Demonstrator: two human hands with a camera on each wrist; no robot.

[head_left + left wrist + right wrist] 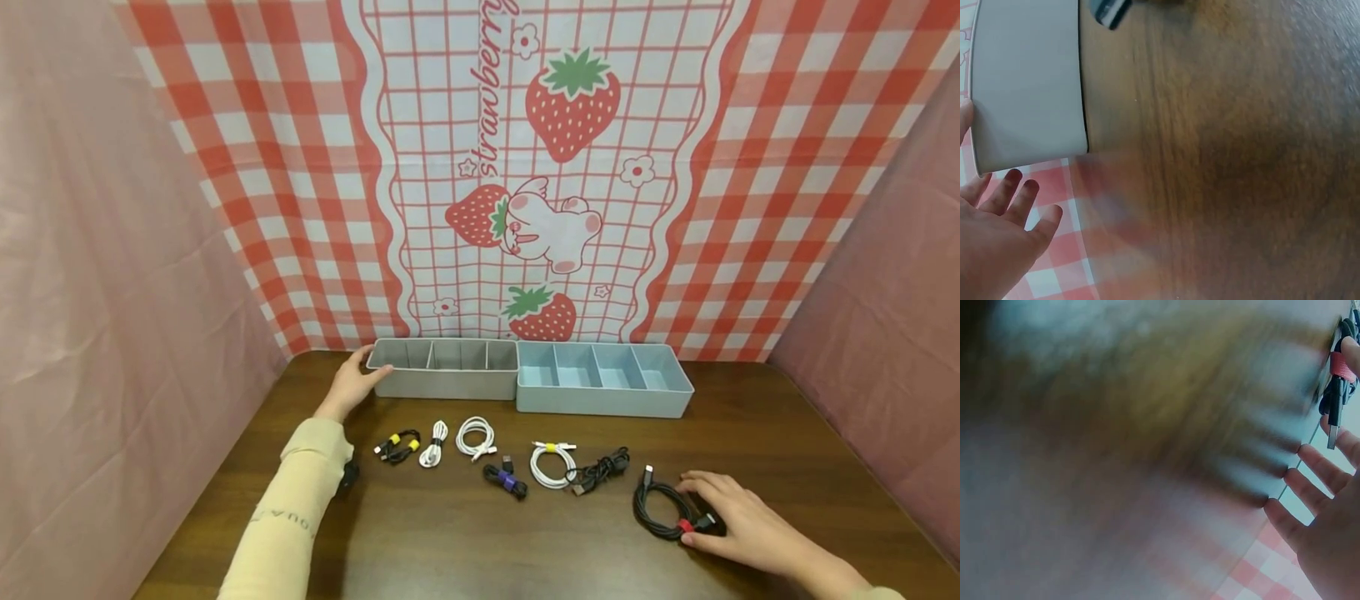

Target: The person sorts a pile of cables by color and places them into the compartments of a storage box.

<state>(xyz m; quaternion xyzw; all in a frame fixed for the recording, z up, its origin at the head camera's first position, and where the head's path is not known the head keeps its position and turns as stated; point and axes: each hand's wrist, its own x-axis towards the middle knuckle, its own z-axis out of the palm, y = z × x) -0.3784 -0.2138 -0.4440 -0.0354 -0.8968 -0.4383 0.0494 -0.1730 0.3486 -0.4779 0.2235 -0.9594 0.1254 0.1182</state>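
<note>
My left hand [356,385] is at the left end of a grey divided storage box [450,385], its thumb at the front rim and its other fingers by the end wall. In the left wrist view those fingers [1022,198] are spread beside the box's corner. At the right, my right hand [746,523] rests around the near side of a coiled black cable [654,518] with a red tie. Its thumb is at the tie in the right wrist view, while the other fingers [1310,490] spread loosely below a metal plug [1333,437].
A light blue divided box [603,402] adjoins the grey one. In front lie a black cable with yellow ties [397,447], white cables [433,444] [476,437], a purple-tied black cable [506,481], a yellow-tied white cable [551,467] and another black cable [602,469]. Cloth surrounds the wooden table [450,550].
</note>
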